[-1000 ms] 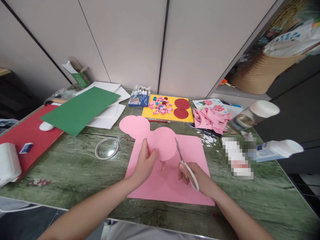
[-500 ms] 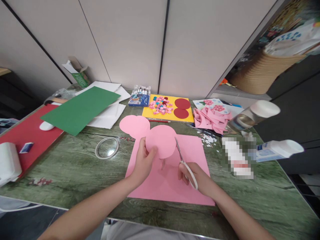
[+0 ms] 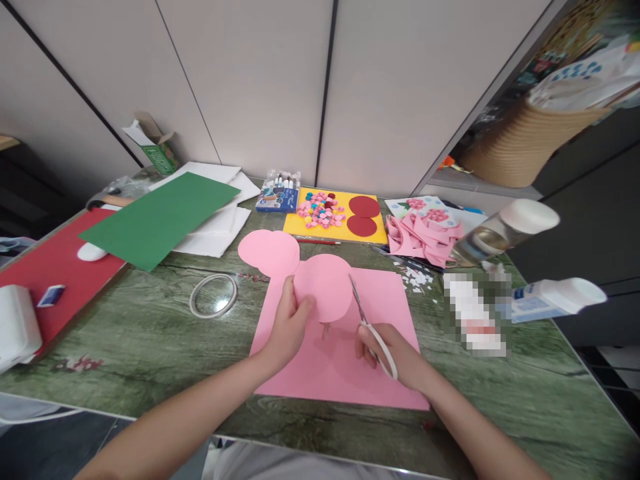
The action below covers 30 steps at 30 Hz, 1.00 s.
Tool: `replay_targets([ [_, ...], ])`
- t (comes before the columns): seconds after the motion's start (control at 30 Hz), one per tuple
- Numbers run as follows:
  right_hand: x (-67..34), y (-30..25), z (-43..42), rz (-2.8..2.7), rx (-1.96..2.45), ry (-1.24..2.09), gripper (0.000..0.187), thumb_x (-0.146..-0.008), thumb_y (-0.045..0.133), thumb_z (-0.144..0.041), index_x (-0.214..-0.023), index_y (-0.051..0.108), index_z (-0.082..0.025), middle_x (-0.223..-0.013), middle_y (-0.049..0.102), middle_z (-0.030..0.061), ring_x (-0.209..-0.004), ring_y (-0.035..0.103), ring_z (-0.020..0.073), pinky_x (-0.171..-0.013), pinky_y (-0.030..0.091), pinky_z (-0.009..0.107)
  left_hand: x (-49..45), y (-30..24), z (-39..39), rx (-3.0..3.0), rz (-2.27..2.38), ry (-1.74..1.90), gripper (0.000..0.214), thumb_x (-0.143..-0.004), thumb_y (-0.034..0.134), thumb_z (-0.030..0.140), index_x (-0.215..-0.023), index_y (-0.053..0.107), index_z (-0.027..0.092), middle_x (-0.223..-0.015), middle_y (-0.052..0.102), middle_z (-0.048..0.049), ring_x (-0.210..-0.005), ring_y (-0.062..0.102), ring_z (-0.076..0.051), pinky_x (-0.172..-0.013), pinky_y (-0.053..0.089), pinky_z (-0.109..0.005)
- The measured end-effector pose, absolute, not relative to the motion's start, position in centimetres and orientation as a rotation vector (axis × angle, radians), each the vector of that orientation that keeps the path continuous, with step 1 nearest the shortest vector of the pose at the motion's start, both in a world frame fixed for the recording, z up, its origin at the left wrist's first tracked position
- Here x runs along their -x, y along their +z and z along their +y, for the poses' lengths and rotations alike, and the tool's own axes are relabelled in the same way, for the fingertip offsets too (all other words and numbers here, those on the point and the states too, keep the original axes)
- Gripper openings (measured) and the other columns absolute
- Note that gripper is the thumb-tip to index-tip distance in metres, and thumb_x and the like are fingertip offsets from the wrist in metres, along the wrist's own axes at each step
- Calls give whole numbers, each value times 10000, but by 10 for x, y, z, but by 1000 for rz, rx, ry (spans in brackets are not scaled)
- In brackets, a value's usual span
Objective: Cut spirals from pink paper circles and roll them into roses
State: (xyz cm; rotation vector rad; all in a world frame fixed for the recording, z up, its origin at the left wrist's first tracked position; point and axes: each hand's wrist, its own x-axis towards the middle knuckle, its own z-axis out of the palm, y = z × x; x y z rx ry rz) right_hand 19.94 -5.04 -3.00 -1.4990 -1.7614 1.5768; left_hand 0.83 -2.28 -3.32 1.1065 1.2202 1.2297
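A round pink paper disc [image 3: 327, 283] is pinched at its left edge by my left hand [image 3: 289, 320], thumb in front. My right hand [image 3: 387, 350] grips white-handled scissors [image 3: 373, 333], whose blades point up beside the disc's right edge. Whether the blades touch the paper I cannot tell. Below both hands lies a pink paper sheet [image 3: 340, 373] on the green tabletop. More pink paper circles [image 3: 265, 250], overlapping each other, rest just behind my left hand.
Behind are a yellow sheet [image 3: 295, 230] with pompoms and dark red circles, a marker box [image 3: 280, 193] and pink scraps [image 3: 425, 237]. A tape ring [image 3: 214, 295] and green sheet [image 3: 160, 220] lie left. Bottles, including a white-capped one [image 3: 555, 300], stand right.
The pink disc has shifted slightly downward in my left hand's grip. My right hand and the scissors have hardly moved.
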Motion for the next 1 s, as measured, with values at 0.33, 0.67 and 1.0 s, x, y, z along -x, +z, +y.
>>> replay_targets([
  [0.33, -200, -29, -50, -1787, 1472, 1573, 529, -870, 275, -536, -629, 540, -146, -493, 447, -13, -500, 448, 111, -521, 342, 227, -6, -34, -21, -1085, 1236, 1279, 187, -794, 458, 243, -976, 444, 206, -932, 491, -12, -833, 475, -135, -711, 405, -252],
  [0.67, -200, -32, -52, -1798, 1428, 1562, 497, -880, 289, -505, -640, 538, -148, -500, 452, -16, -500, 451, 106, -519, 342, 222, -7, -33, -21, -1089, 1235, 1300, 208, -804, 463, 275, -996, 436, 202, -984, 493, -28, -893, 486, -150, -753, 413, -275],
  [1.0, -199, -34, -51, -1764, 1459, 1572, 524, -875, 280, -522, -619, 542, -147, -485, 449, -13, -494, 449, 108, -506, 332, 224, -9, -29, -23, -1185, 1265, 1247, 264, -758, 532, 244, -995, 430, 189, -953, 499, -25, -895, 485, -154, -788, 406, -290],
])
